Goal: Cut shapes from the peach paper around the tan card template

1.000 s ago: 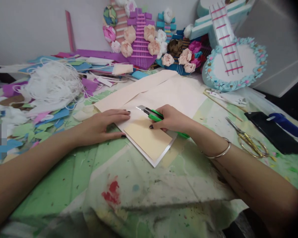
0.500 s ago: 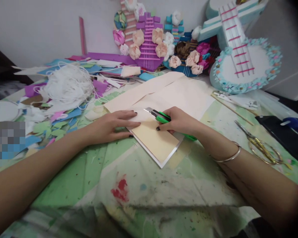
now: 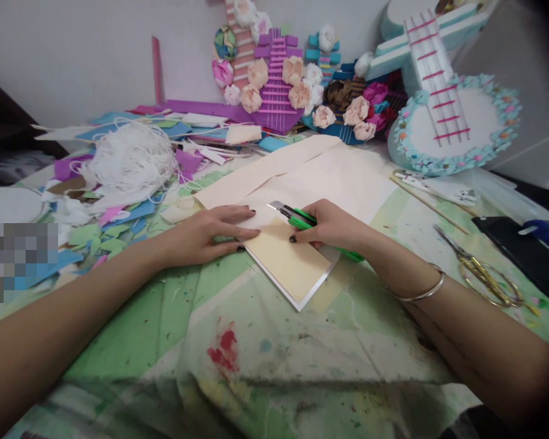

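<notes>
My right hand [image 3: 324,224] is closed around a green utility knife [image 3: 304,218], its blade out and pointing to the upper left. The thumb of that hand rests on a cream sheet of paper [image 3: 288,262], which lies on a slightly larger white piece [image 3: 296,302] with its edge showing below. My left hand [image 3: 210,235] lies flat with fingers stretched, the fingertips on the left side of the cream sheet and the white piece. Behind both hands spreads a large pale sheet of paper [image 3: 329,164], folded along its far left edge.
To the left are tangled white string [image 3: 130,152] and coloured paper scraps [image 3: 114,235]. Gold-handled scissors [image 3: 485,274], a thin stick [image 3: 432,204] and a black pouch [image 3: 516,256] lie at the right. Decorated model guitars [image 3: 448,116] lean along the back wall.
The view has shifted slightly, so everything sits a little lower and to the right. Both hands, the knife and the paper keep the same places relative to one another.
</notes>
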`<action>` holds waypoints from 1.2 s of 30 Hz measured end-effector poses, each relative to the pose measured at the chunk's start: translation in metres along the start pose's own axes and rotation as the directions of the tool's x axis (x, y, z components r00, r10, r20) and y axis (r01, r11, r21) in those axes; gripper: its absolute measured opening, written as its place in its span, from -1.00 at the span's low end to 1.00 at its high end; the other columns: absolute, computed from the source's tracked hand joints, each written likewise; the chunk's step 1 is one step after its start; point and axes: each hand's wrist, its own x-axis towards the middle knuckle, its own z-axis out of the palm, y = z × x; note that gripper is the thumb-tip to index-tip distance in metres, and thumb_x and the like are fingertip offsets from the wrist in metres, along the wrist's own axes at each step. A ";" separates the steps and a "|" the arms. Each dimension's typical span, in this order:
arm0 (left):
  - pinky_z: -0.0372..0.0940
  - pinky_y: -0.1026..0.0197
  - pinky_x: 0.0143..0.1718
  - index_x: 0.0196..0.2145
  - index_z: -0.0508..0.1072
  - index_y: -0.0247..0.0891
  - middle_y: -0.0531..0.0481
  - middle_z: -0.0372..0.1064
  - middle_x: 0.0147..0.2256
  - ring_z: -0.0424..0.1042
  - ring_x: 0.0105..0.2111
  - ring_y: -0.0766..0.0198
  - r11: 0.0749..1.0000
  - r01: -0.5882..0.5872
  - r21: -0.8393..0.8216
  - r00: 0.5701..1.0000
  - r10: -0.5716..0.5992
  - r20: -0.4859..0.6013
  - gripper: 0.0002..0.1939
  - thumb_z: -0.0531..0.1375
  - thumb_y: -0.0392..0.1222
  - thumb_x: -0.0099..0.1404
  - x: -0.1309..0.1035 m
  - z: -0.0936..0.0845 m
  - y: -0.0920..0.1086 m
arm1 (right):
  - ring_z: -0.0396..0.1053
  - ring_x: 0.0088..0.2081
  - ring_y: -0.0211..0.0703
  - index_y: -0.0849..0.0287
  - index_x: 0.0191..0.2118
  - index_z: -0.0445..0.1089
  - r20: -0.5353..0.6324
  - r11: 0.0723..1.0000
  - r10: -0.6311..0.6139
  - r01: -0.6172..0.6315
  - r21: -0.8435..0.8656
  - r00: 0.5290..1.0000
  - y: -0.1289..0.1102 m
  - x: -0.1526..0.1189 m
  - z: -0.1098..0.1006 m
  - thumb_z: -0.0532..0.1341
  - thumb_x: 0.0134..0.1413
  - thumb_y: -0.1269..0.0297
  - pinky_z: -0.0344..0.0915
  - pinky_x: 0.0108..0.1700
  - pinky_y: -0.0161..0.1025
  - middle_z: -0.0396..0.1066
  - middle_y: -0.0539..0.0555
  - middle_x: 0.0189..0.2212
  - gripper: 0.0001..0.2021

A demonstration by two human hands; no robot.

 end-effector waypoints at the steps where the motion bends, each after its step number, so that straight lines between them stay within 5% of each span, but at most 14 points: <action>1: 0.12 -0.01 0.20 0.08 0.42 -0.06 -0.09 0.16 0.22 0.19 0.19 0.09 1.000 -0.001 -0.001 1.000 0.001 -0.003 -0.65 0.05 -0.08 0.39 0.000 0.000 0.000 | 0.30 -0.57 -0.26 0.22 -0.49 0.34 -0.001 1.000 0.002 -0.002 -0.002 1.000 0.000 0.000 0.000 0.31 -0.16 0.22 0.22 -0.53 -0.33 0.34 0.02 -0.61 -0.81; 36: 0.14 -0.08 0.19 0.03 0.46 -0.05 -0.14 0.22 0.18 0.23 0.17 0.04 0.999 -0.035 -0.008 0.999 0.035 -0.017 -0.69 0.05 -0.11 0.41 -0.002 0.001 -0.004 | 0.30 -0.56 -0.26 0.23 -0.48 0.37 -0.007 0.998 -0.022 0.022 -0.051 1.000 -0.003 -0.001 -0.001 0.30 -0.15 0.24 0.20 -0.51 -0.33 0.33 0.00 -0.63 -0.83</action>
